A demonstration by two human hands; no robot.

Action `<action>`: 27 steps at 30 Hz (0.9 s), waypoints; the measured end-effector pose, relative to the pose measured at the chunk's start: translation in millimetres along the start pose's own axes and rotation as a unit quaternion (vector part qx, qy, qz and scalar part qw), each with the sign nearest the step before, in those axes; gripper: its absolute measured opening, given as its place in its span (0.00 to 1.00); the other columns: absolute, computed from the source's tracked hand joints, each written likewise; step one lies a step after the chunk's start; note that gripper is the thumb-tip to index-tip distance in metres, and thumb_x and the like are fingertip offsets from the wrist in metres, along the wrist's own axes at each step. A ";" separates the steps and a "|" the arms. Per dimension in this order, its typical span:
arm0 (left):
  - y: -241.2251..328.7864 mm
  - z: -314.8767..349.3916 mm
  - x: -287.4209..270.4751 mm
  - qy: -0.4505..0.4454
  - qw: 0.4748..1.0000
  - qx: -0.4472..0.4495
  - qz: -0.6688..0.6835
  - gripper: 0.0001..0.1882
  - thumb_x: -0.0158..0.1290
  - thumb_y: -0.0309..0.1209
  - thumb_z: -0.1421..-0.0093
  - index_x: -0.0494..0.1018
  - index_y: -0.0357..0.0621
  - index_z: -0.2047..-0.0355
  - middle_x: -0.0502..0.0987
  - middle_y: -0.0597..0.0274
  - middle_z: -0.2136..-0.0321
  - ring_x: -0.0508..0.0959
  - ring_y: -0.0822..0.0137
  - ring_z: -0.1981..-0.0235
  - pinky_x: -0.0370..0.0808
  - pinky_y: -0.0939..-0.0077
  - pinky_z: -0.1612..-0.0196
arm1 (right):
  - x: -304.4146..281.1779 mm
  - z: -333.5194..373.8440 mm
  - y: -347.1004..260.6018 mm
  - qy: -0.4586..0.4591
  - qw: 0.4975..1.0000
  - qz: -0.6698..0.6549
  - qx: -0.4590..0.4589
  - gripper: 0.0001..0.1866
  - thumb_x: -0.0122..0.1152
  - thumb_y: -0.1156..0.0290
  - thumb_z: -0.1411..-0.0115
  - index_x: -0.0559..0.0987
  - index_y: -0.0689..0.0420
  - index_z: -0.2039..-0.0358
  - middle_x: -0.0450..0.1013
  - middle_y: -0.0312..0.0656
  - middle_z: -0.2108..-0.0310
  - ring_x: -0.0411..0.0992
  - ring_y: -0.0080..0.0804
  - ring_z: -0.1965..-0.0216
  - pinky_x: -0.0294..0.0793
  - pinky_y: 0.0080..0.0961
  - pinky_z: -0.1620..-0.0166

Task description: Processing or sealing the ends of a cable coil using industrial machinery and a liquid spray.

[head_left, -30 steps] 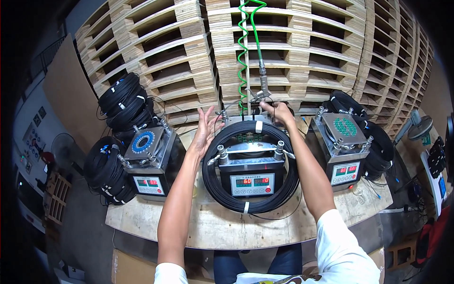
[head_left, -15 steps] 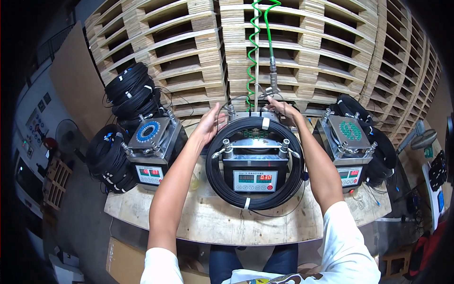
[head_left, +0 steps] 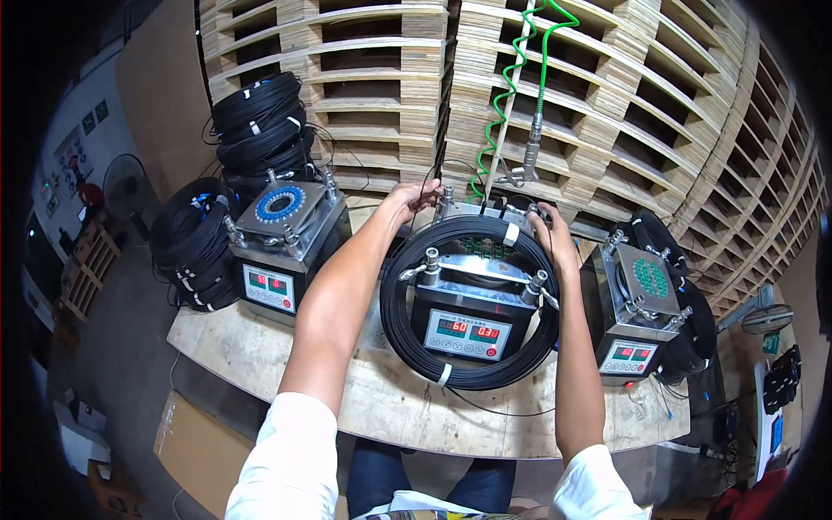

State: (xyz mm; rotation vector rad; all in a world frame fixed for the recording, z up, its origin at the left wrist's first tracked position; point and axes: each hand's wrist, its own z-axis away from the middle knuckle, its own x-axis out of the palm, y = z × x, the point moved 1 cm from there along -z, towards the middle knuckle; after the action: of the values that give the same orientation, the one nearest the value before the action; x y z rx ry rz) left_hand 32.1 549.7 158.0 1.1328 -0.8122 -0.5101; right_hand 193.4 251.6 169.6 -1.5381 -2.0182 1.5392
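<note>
A black cable coil, tied with white bands, leans around the front of the middle polishing machine. My left hand is at the machine's far left clamp post, its fingers bent together beside a thin black cable. On the far right side, my right hand curls its fingers close to the other rear post, behind the coil's rim. What either hand's fingertips hold is too small to make out. Green connector fittings show on the machine's plate inside the coil.
A machine with a blue ring of fittings stands left, another with green fittings right. Black cable coils are stacked behind the left one. A metal air gun hangs from a green coiled hose before wooden pallets.
My left hand has gone from spread fingers to bent ones at the far left post. My right hand's fingers have curled in. The middle display's left digits are now lit. The whole view has tilted.
</note>
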 end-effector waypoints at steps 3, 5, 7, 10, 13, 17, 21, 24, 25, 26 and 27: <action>-5.3 -1.1 -6.0 0.063 0.996 0.046 -0.032 0.07 0.61 0.37 0.39 0.81 0.48 0.69 0.82 0.70 0.73 0.77 0.78 0.77 0.70 0.87 0.78 | 6.7 2.6 -9.3 0.049 0.998 0.043 0.010 0.24 0.64 0.61 0.40 0.75 0.62 0.47 0.79 0.54 0.67 0.79 0.40 0.65 0.76 0.33 0.59; -17.7 -0.9 1.2 0.015 0.999 0.036 0.037 0.09 0.61 0.38 0.39 0.81 0.45 0.67 0.82 0.68 0.72 0.76 0.78 0.77 0.72 0.86 0.76 | -0.1 3.8 -12.2 0.052 0.996 0.070 0.008 0.22 0.63 0.63 0.40 0.76 0.61 0.49 0.79 0.54 0.65 0.79 0.44 0.64 0.76 0.35 0.59; -28.7 -1.3 5.7 -0.034 0.986 0.060 0.154 0.11 0.62 0.38 0.40 0.80 0.43 0.66 0.82 0.67 0.72 0.75 0.77 0.77 0.72 0.85 0.74 | -1.8 6.0 -18.0 0.072 0.993 0.088 0.020 0.20 0.61 0.64 0.39 0.77 0.62 0.50 0.79 0.54 0.65 0.79 0.45 0.64 0.76 0.35 0.58; -24.4 -16.3 -6.8 -0.013 0.992 0.095 0.083 0.12 0.61 0.36 0.39 0.78 0.40 0.61 0.82 0.66 0.72 0.77 0.76 0.76 0.73 0.84 0.72 | 4.0 9.7 -33.0 0.100 0.992 0.076 0.022 0.19 0.59 0.65 0.39 0.77 0.62 0.51 0.78 0.54 0.67 0.78 0.45 0.64 0.75 0.35 0.58; -19.2 -21.2 5.3 -0.019 0.993 0.119 -0.005 0.11 0.59 0.35 0.37 0.78 0.39 0.62 0.82 0.63 0.70 0.79 0.74 0.73 0.75 0.82 0.70 | 2.3 10.3 -34.9 0.094 0.991 0.089 0.035 0.19 0.59 0.65 0.40 0.77 0.61 0.51 0.78 0.54 0.68 0.78 0.45 0.65 0.75 0.35 0.59; -12.3 -11.7 34.4 -0.079 0.989 0.086 -0.088 0.26 0.49 0.51 0.33 0.79 0.37 0.57 0.83 0.55 0.63 0.82 0.66 0.66 0.79 0.70 0.63 | -0.2 12.6 -30.0 0.112 0.989 0.086 0.038 0.19 0.59 0.65 0.40 0.77 0.61 0.51 0.78 0.54 0.69 0.78 0.44 0.66 0.75 0.36 0.60; 0.0 8.3 23.8 -0.186 0.977 -0.079 -0.061 0.47 0.26 0.72 0.38 0.75 0.47 0.45 0.81 0.57 0.58 0.78 0.66 0.62 0.75 0.71 0.58 | 3.2 12.6 -30.5 0.112 0.989 0.090 0.031 0.19 0.59 0.65 0.41 0.77 0.61 0.51 0.78 0.54 0.70 0.78 0.45 0.68 0.75 0.36 0.60; 13.8 32.7 15.3 -0.202 0.952 -0.024 -0.230 0.38 0.38 0.66 0.36 0.72 0.51 0.41 0.72 0.63 0.46 0.71 0.68 0.50 0.72 0.69 0.53 | 2.7 9.5 -23.1 0.113 0.990 0.076 0.021 0.18 0.60 0.66 0.42 0.77 0.61 0.52 0.79 0.54 0.67 0.78 0.46 0.66 0.75 0.37 0.58; 15.6 43.3 12.5 -0.202 0.951 -0.026 -0.234 0.38 0.38 0.66 0.36 0.72 0.51 0.41 0.72 0.63 0.46 0.71 0.68 0.50 0.72 0.69 0.53 | 2.8 7.8 -18.9 0.117 0.990 0.074 0.008 0.18 0.59 0.66 0.42 0.78 0.60 0.53 0.79 0.54 0.65 0.78 0.46 0.65 0.76 0.38 0.57; 16.3 56.7 9.0 -0.171 0.949 -0.003 -0.265 0.35 0.43 0.63 0.35 0.68 0.53 0.39 0.71 0.63 0.46 0.72 0.67 0.50 0.72 0.68 0.52 | 4.5 7.6 -18.9 0.112 0.991 0.079 0.013 0.17 0.59 0.66 0.42 0.78 0.60 0.54 0.79 0.54 0.65 0.79 0.46 0.65 0.76 0.37 0.58; 18.9 70.9 4.0 -0.139 0.945 0.021 -0.295 0.34 0.47 0.59 0.35 0.65 0.54 0.36 0.71 0.63 0.46 0.72 0.67 0.50 0.72 0.67 0.52 | 7.0 7.8 -19.3 0.105 0.991 0.083 0.018 0.17 0.59 0.66 0.41 0.78 0.60 0.54 0.79 0.53 0.65 0.79 0.46 0.65 0.76 0.37 0.58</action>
State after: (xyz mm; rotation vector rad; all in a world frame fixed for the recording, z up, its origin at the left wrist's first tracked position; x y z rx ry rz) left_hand -21.8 511.9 190.6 1.3631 -0.7164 -1.1770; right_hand 173.4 253.6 178.4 -1.8096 -1.7790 1.3908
